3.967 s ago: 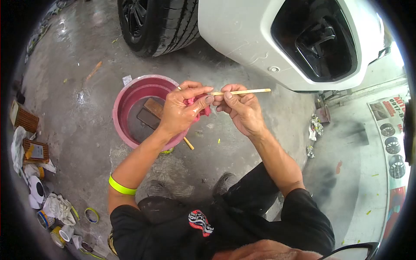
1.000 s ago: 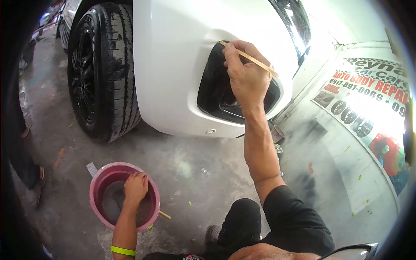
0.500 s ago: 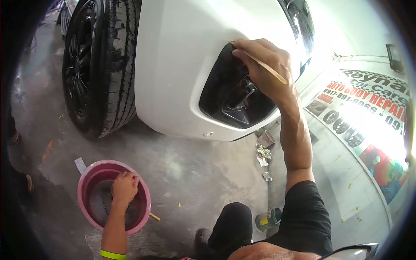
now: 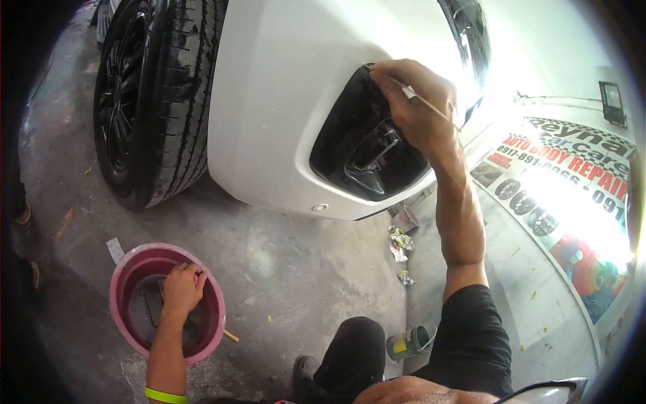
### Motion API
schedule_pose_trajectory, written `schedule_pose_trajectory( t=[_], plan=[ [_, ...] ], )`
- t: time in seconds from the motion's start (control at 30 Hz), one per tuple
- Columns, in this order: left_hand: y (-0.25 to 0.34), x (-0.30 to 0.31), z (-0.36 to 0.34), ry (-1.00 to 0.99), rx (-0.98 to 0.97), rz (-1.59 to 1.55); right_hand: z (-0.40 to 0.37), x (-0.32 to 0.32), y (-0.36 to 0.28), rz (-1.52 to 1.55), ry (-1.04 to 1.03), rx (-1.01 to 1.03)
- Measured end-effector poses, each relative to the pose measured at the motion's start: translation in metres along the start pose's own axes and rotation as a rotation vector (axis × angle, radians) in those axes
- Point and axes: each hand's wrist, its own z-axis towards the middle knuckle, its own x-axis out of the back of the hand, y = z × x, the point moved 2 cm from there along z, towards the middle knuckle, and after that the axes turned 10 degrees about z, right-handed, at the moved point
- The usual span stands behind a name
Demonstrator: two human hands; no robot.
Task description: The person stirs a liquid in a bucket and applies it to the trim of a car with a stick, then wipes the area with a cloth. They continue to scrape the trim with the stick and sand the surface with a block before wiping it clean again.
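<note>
My right hand is closed around a thin paintbrush with a pale wooden handle; the bristles are mostly hidden by my fingers. My fingertips rest at the top corner of a glossy black fog lamp surround, set in the white car bumper. Down to the left, my left hand is over a pink plastic basin on the floor. Its fingers are curled together near the inner rim, with a bit of pink showing at the fingertips that I cannot identify. A dark, thin thing lies inside the basin.
A black-rimmed car wheel stands left of the bumper. A wooden stick pokes out beside the basin. A paint can is by my knee, and crumpled litter lies along the wall. A printed banner hangs at right.
The paintbrush has turned in my right hand, its handle now showing thinner, while the fingertips stay near the same corner. My left hand stays over the basin. The view has shifted slightly.
</note>
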Motion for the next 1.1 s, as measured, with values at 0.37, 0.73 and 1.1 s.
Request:
schedule_pose_trajectory(
  t=[0.37,0.73,1.1],
  plan=[
    [0.007,0.007,-0.002,-0.044,0.022,0.002,-0.002,0.001,-0.001,-0.028,-0.012,0.085],
    [0.001,-0.005,-0.004,0.003,0.014,-0.011,-0.001,0.005,0.0,-0.071,-0.061,0.257],
    [0.002,-0.003,-0.004,-0.08,0.03,0.026,0.006,0.008,-0.006,-0.045,-0.127,0.183]
  ],
)
